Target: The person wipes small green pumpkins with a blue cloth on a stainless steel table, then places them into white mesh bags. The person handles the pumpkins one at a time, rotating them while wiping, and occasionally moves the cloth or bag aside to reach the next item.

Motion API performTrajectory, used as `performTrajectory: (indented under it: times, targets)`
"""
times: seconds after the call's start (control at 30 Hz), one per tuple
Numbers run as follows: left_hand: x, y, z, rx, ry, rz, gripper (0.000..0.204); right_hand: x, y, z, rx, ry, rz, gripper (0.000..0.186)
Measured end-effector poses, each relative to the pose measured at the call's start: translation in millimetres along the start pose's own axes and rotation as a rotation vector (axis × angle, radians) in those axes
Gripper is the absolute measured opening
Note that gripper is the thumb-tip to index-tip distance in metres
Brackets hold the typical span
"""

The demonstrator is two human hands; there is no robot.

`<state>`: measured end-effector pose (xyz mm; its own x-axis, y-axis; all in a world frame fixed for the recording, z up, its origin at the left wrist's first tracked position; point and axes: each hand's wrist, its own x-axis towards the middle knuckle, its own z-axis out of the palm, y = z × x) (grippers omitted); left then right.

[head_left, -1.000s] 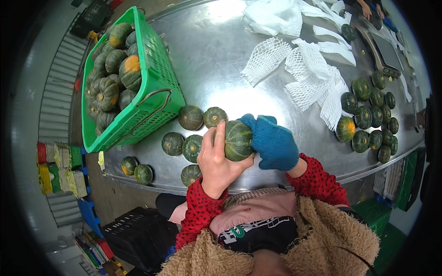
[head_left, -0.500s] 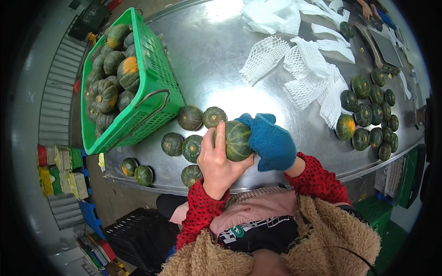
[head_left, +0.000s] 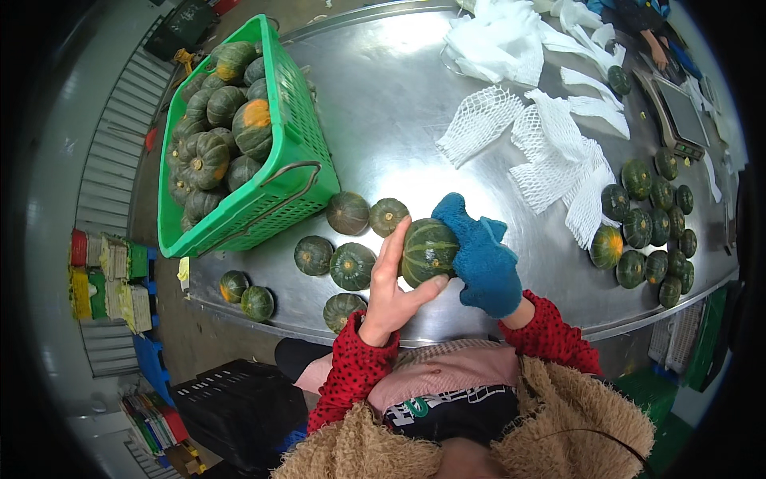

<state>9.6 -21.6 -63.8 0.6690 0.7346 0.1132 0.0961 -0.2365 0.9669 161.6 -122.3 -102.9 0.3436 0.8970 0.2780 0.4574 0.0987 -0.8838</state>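
Observation:
A round dark green pumpkin (head_left: 429,252) with pale stripes is held over the near side of the metal table. My bare left hand (head_left: 390,295) grips it, fingers along its left side and thumb below. Fuzzy blue terry cloth, perhaps a mitt (head_left: 488,267), covers my right hand and touches the pumpkin's right side. Its folds hide those fingers, so their closure cannot be told. Left of my hands, several similar pumpkins (head_left: 352,267) sit on the table, one of them (head_left: 388,216) just beyond my left fingertips.
A green plastic crate (head_left: 275,188) heaped with pumpkins stands at the left of the metal table (head_left: 375,104). White foam net sleeves (head_left: 550,148) lie beyond my right hand. Small pumpkins (head_left: 637,228) cluster at right, near a scale (head_left: 678,112). Another person's hand (head_left: 657,52) shows at far right.
The view has shifted, so the table and crate appear farther right. The pumpkin has turned in my hands, and the blue cloth has changed shape against its right side.

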Motion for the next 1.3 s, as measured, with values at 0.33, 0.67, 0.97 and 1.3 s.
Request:
performTrajectory:
  times: [0.33,0.67,0.97,1.3]
  targets:
    - [-8,5,0,-0.441,-0.075,-0.145,0.08,-6,-12,7,0.429,0.158,0.228,0.038]
    - [-13,2,-2,-0.479,-0.121,-0.138,0.081,-14,-12,5,0.535,0.088,0.155,0.056]
    - [-16,-1,1,-0.514,-0.083,-0.225,0.076,-17,3,11,0.659,0.098,0.457,0.036]
    - [-20,-8,4,-0.505,-0.085,-0.218,0.075,-10,-17,5,0.371,0.112,0.262,0.033]
